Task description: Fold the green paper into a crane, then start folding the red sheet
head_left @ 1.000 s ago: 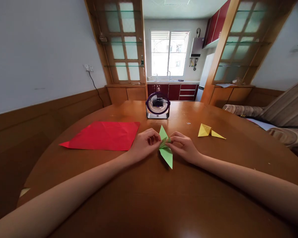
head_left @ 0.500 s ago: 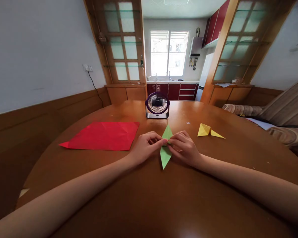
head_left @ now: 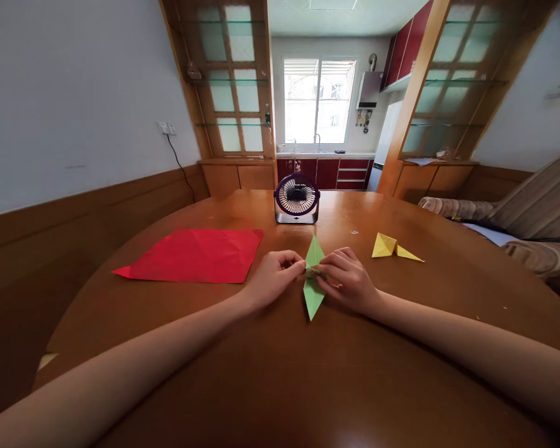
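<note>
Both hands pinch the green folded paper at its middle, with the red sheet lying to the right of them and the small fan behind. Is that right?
Not quite. In the head view the red sheet lies to the left of the hands, not the right. The left hand and right hand do pinch the green folded paper, fan behind.

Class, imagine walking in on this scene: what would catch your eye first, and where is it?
First, the two hands meeting mid-table: the left hand and right hand pinch a folded green paper between them. Next, the big red sheet lying flat to the left, and the small yellow fold to the right. Behind them a purple fan stands facing the person.
</note>
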Motion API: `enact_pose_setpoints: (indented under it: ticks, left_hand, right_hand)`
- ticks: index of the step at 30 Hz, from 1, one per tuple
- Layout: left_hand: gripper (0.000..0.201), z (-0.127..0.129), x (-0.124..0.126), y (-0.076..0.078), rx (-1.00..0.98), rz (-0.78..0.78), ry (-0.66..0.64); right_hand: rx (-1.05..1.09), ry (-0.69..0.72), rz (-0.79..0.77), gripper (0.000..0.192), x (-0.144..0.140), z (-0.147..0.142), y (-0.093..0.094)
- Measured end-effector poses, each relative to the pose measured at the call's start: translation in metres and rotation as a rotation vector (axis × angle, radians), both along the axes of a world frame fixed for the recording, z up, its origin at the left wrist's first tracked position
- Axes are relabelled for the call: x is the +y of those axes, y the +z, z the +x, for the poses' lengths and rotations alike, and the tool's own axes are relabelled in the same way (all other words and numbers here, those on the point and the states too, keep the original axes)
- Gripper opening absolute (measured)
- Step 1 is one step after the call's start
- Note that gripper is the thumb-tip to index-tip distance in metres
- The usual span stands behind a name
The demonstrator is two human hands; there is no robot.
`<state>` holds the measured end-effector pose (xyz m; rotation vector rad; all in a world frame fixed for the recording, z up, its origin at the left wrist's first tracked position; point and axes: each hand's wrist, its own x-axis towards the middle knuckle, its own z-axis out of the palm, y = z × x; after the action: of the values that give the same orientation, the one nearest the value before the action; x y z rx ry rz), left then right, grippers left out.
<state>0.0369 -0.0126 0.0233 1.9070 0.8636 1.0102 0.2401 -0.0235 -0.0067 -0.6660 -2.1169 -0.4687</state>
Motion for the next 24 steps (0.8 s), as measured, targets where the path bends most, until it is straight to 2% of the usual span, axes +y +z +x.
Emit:
enact_pose_setpoints:
  ticks: [6, 12, 18, 24]
  left_hand:
    - [0.021, 0.0011, -0.0010, 0.0037, 0.006, -0.029, 0.010]
    - [0.018, 0.0018, 0.0031, 0.0017, -0.083, -0.221, 0.013]
    - [0.022, 0.0004, 0.0036, 0.0021, -0.174, -0.482, -0.033]
    - [0.028, -0.0033, 0.0064, 0.0038, -0.166, -0.629, -0.093]
  right_hand:
    - [-0.005, 0.024, -0.001, 0.012, -0.0001, 0.0000, 0.0010]
    - [0.019, 0.039, -0.014, 0.010, 0.0019, -0.0003, -0.0001]
    - [0.067, 0.057, -0.082, 0.013, 0.0027, -0.0012, 0.0007]
    - [0.127, 0.118, -0.126, 0.013, 0.0032, -0.0017, 0.0019]
